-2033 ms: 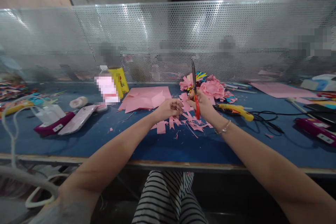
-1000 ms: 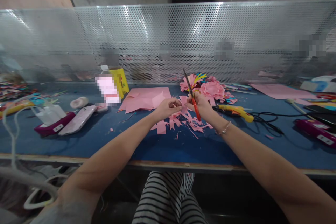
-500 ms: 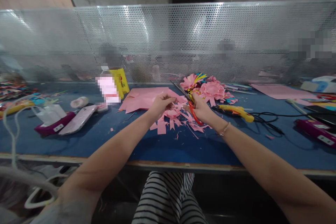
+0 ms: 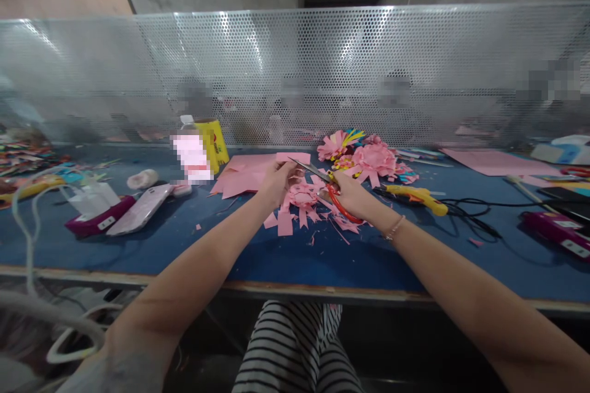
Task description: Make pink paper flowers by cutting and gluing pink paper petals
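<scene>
Between the fingers of my left hand (image 4: 277,183) is a piece of pink paper (image 4: 295,157). My right hand (image 4: 346,194) is closed round red-handled scissors (image 4: 338,199), whose blades point up and left at that paper. Below the hands lies a pink paper flower (image 4: 302,195) among loose strips and scraps. Several pink sheets (image 4: 242,173) lie behind and left of my left hand. A pile of pink paper flowers (image 4: 372,158), with yellow and blue strips, stands beyond my right hand. My fingertips are too small to make out well.
A yellow-handled tool (image 4: 417,194) with a black cord lies at right. Left are a phone (image 4: 141,212), a purple power strip (image 4: 99,221) and a yellow packet (image 4: 214,144). A perforated metal screen (image 4: 258,67) runs along the back of the blue table (image 4: 221,252).
The scissors have swung lower and further left, with their blades now at the pink paper. My left hand has shifted slightly left and raised the paper.
</scene>
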The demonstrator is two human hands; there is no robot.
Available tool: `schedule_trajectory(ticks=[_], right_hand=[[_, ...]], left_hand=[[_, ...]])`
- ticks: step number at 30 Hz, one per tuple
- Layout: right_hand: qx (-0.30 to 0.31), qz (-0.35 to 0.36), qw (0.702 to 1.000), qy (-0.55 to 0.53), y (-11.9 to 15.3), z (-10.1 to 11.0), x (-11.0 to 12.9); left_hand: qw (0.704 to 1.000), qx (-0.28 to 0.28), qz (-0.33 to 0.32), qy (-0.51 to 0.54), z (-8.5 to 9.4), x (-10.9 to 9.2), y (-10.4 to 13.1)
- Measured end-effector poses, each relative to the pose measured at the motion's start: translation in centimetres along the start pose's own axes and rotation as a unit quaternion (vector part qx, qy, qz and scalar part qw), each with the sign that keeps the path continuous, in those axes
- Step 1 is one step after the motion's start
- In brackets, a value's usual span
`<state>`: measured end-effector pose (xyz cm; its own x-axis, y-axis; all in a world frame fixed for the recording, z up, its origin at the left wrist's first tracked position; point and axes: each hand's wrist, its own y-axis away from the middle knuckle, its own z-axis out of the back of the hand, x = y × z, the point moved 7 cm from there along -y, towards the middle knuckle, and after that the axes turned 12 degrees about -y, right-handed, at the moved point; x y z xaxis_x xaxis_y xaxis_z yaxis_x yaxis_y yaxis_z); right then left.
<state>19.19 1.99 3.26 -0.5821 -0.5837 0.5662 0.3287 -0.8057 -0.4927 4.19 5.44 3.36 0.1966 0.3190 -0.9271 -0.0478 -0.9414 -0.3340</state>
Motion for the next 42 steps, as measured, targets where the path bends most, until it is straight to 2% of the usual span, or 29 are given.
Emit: schedule_trajectory(ticks=[13, 25, 42], right_hand=[[0.039, -0.023, 0.999, 0.004, 0.04, 0.0, 0.51], [0.033, -0.014, 0.999, 0.002, -0.09, 0.0, 0.44], [0.006, -0.02, 1.0, 0.02, -0.19, 0.31, 0.52]], left_hand=[[0.998, 0.011, -0.05, -0.038, -0.2, -0.34, -0.1], [0.998, 0.007, -0.046, -0.053, -0.11, -0.29, -0.1], [0.999, 0.006, -0.048, -0.009, -0.06, -0.88, 0.14]])
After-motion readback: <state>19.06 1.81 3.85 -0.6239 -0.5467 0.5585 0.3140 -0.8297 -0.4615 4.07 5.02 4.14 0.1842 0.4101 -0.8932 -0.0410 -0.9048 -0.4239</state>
